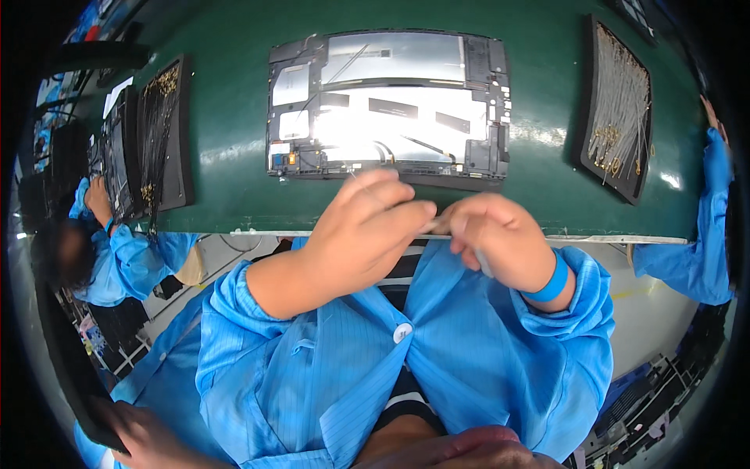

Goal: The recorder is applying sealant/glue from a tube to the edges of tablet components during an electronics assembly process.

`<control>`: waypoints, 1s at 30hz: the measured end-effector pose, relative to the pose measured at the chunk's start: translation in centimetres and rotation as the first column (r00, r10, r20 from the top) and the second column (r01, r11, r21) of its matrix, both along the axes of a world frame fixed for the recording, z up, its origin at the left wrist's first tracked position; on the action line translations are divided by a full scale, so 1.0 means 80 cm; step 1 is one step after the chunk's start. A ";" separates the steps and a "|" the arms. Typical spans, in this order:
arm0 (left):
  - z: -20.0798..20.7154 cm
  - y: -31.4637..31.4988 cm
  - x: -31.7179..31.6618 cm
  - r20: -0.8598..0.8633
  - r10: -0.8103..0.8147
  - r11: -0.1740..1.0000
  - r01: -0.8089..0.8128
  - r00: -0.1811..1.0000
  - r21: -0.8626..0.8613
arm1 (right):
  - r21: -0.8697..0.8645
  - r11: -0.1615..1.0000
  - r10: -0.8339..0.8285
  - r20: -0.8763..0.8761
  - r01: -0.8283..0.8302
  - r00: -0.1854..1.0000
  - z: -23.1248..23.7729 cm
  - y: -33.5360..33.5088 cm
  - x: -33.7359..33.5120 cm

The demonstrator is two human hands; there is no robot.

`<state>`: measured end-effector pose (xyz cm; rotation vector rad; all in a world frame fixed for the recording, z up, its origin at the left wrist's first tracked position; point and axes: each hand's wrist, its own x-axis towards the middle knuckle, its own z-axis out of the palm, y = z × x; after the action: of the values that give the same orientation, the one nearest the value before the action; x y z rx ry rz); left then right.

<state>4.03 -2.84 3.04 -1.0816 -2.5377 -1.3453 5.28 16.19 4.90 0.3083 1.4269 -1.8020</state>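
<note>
Opened tablet-like device (388, 109) lies flat on the green bench (539, 78), left cable tray (186, 133) and right cable tray (584, 125) flanking it, presumably for reach. Nearer, left hand (367, 223) and right hand (500, 238) almost meet, fingers curled; whether either clamps anything, I cannot tell.

Black-and-silver panel (388, 108), green tabletop (234, 102)

Glossy dark-green worktable (230, 102), loaded across its width.
Centre, near the front edge: opened rectangular electronic assembly (389, 108) with black frame and silver metal panels, lying flat. Left: shallow black tray (185, 148) of thin black cables (158, 117) with gold-coloured ends. Right, well apart: angled dark tray (584, 117) of thin grey cables (621, 102), likewise gold-tipped. Far right corner: dark flat object (636, 17), partly cut off, kind unclear.
</note>
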 end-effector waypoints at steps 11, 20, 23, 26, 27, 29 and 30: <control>-0.026 0.011 -0.019 -0.228 0.263 0.928 -0.310 0.937 -0.204 | -0.045 0.702 -0.600 -0.575 0.710 0.557 -0.005 -0.033 -0.030; -0.025 0.027 -0.020 -0.242 0.279 0.924 -0.329 0.929 -0.197 | -0.093 0.763 -0.340 -0.899 0.639 0.275 -0.047 -0.026 -0.026; -0.026 0.025 -0.020 -0.241 0.278 0.922 -0.329 0.930 -0.206 | -0.066 0.767 -0.309 -0.909 0.638 0.278 -0.052 -0.027 -0.027; -0.026 0.023 -0.020 -0.258 0.272 0.919 -0.330 0.927 -0.217 | -0.096 0.768 -0.338 -0.900 0.633 0.274 -0.056 -0.030 -0.027; -0.027 0.022 -0.020 -0.270 0.271 0.918 -0.333 0.924 -0.218 | -0.093 0.769 -0.337 -0.900 0.632 0.277 -0.056 -0.031 -0.027; -0.027 0.019 -0.020 -0.268 0.265 0.918 -0.328 0.926 -0.224 | -0.078 0.776 -0.320 -0.904 0.626 0.284 -0.057 -0.033 -0.028; -0.027 0.018 -0.020 -0.268 0.259 0.918 -0.323 0.928 -0.232 | -0.076 0.777 -0.318 -0.904 0.625 0.285 -0.058 -0.034 -0.028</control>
<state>2.44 -1.38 0.91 -0.7906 -2.6215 -0.7647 3.03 13.50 0.24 -0.1625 2.6219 -2.4037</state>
